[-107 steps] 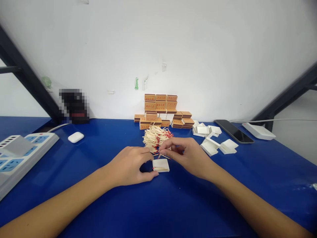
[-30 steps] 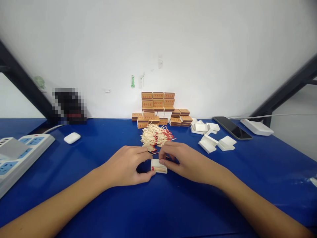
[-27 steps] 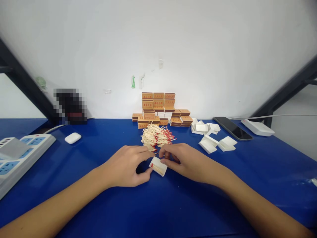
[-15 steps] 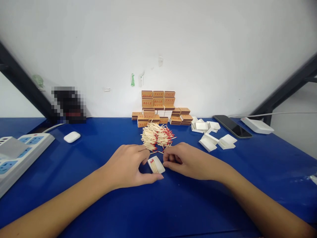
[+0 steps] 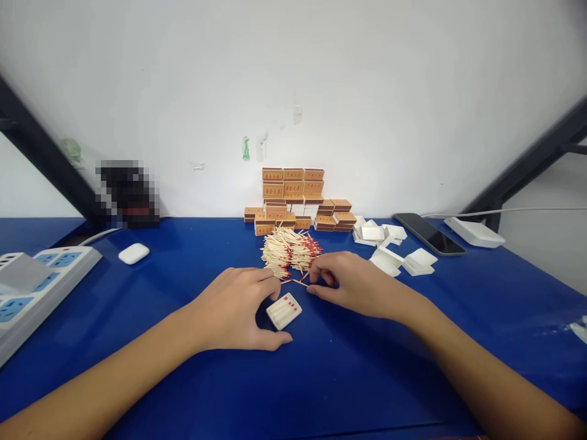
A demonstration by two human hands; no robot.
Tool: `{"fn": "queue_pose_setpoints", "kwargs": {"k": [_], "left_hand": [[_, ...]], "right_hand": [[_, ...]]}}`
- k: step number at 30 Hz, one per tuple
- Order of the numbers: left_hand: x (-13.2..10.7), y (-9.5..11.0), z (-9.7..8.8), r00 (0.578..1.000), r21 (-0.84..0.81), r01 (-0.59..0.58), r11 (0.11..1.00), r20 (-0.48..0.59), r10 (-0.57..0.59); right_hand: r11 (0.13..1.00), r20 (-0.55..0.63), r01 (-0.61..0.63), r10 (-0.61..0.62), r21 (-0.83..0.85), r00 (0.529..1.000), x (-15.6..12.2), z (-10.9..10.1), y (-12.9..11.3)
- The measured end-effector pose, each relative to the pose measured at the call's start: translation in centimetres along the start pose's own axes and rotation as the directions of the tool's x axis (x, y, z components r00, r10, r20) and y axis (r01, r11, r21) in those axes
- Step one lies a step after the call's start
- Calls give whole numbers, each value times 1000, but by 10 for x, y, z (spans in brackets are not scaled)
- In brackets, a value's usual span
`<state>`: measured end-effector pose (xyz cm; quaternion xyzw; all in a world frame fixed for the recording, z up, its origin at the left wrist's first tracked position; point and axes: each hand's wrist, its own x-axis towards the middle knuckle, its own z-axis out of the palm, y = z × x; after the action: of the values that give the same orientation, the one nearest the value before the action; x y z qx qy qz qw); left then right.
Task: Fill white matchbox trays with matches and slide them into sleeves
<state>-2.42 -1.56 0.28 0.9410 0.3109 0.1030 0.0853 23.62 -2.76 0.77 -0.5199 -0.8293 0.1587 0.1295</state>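
A small white matchbox tray (image 5: pixel 284 310) with several red-tipped matches in it lies on the blue table (image 5: pixel 321 379). My left hand (image 5: pixel 236 308) curls round the tray's left side, thumb and forefinger touching it. My right hand (image 5: pixel 351 282) has its fingertips pinched at the near edge of a loose pile of matches (image 5: pixel 290 250), touching stray matches there. Whether it grips one is too small to tell.
Stacked orange matchboxes (image 5: pixel 293 198) stand against the white wall. Several empty white trays (image 5: pixel 389 247) lie to the right, then a black phone (image 5: pixel 428 233) and a white box (image 5: pixel 474 232). A white earbud case (image 5: pixel 132 253) and a power strip (image 5: pixel 32 284) sit left.
The tray has turned under my left hand and now lies slanted. My right hand has left the tray and moved up to the edge of the match pile.
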Motion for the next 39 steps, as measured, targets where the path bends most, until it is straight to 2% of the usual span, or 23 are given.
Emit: {"fn": "queue_pose_setpoints", "kwargs": {"k": [9,13,18,22,24,27,29,34,39], "left_hand": [[2,-5,4,999,-12,-31,999,15,31],[3,-6,2,999,-17,-28,999,19,29],[4,-6,-1,1000,-33,-15,999,12,15],[4,-6,-2,1000,-50,-16,999,7,16],[4,-7,-3,1000,-59,-18,998,11,19],[3,-8,-7,999,-65,-27,998,31,29],[2,-8,-10,999,-56,-27,998,45,30],[0,-7,-19,998,-39,-27,999,53,29],[-1,-10,-18,998,-49,-54,997,37,55]], "right_hand": [[999,7,18,-18,42,1000,5,12,-2],[998,32,36,-38,48,999,3,9,0],[987,-17,92,-90,129,996,-4,6,-16],[976,18,167,-171,141,985,-7,13,-27],[974,-14,182,-182,133,983,-6,14,-27],[980,-128,151,-135,128,983,0,12,-22],[982,-156,137,-116,128,981,9,12,-18],[981,-5,194,-193,27,981,38,17,-22],[990,76,133,-129,-49,989,54,15,-28]]}}
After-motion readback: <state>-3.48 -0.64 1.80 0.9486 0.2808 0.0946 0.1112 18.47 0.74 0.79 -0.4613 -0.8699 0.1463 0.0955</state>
